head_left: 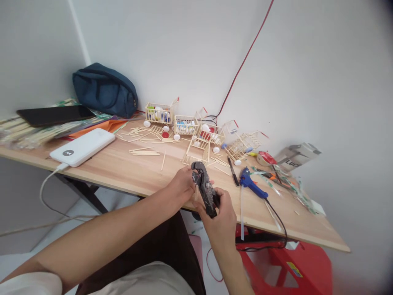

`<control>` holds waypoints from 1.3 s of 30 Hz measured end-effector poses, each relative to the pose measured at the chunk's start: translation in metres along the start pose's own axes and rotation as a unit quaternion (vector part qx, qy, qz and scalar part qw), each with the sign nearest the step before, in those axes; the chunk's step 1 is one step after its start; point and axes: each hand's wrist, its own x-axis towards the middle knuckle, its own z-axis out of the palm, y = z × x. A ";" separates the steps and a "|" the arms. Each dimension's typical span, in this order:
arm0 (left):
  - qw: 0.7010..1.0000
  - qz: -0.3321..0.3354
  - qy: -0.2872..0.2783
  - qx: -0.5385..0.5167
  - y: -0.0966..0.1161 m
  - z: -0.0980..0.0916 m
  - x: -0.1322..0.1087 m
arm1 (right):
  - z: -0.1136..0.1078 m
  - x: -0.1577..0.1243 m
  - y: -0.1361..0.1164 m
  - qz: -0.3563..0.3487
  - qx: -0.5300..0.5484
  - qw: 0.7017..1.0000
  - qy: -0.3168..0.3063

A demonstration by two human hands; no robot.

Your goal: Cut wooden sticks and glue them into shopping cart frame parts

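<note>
My right hand [221, 213] is wrapped around a black hand tool [205, 189] with a hooked jaw, which looks like a pipe cutter. The tool stands slanted over the table's front edge, jaw uppermost. Beside the jaw, my left hand [185, 182] is closed, with pale thin wooden sticks [196, 194] showing just below its fingers. Its fingertips are partly hidden behind the tool. Just beyond my hands sits an unfilled little cart frame [198, 153] made of sticks.
Several small stick carts [158, 113] line the wall, some filled with coloured bits. Loose sticks [144, 153] lie in front. A blue glue gun [253, 184], a black marker [233, 172] and a box [296, 155] are right; a white power bank [82, 146] and blue bag [106, 90] left.
</note>
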 end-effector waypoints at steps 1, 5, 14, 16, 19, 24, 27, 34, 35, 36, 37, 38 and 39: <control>1.000 0.001 0.003 -0.002 0.000 0.000 0.001 | 0.001 -0.001 0.000 0.005 -0.003 1.000 0.005; 1.000 -0.002 0.017 0.008 -0.001 0.001 0.001 | 0.005 -0.005 -0.001 0.016 0.007 1.000 0.001; 0.994 0.064 0.001 0.089 0.001 0.003 -0.002 | -0.003 -0.006 -0.009 0.069 0.080 0.991 -0.084; 0.987 0.097 -0.009 0.128 0.007 -0.001 -0.005 | -0.016 -0.007 -0.008 0.066 0.125 0.977 -0.160; 0.975 0.135 -0.023 0.177 0.018 -0.011 -0.010 | -0.041 -0.008 0.003 0.079 0.181 0.954 -0.225; 0.942 0.144 -0.073 0.294 0.027 -0.027 -0.018 | -0.073 -0.010 0.031 0.160 0.223 0.926 -0.259; 0.931 0.122 -0.087 0.333 0.023 -0.026 -0.023 | -0.078 -0.015 0.039 0.230 0.255 0.898 -0.276; 0.935 0.061 -0.111 0.333 0.010 -0.015 -0.028 | -0.074 -0.015 0.033 0.183 0.216 0.923 -0.261; 0.936 0.061 -0.111 0.328 0.008 -0.015 -0.028 | -0.074 -0.014 0.031 0.169 0.195 0.930 -0.261; 0.938 0.062 -0.110 0.323 0.006 -0.014 -0.029 | -0.074 -0.012 0.029 0.155 0.173 0.937 -0.262; 0.940 0.064 -0.107 0.319 0.005 -0.014 -0.029 | -0.074 -0.011 0.027 0.143 0.154 0.942 -0.262; 0.941 0.065 -0.104 0.316 0.003 -0.014 -0.029 | -0.074 -0.010 0.026 0.129 0.139 0.946 -0.262; 0.942 0.062 -0.100 0.314 0.001 -0.013 -0.030 | -0.074 -0.010 0.024 0.117 0.127 0.950 -0.262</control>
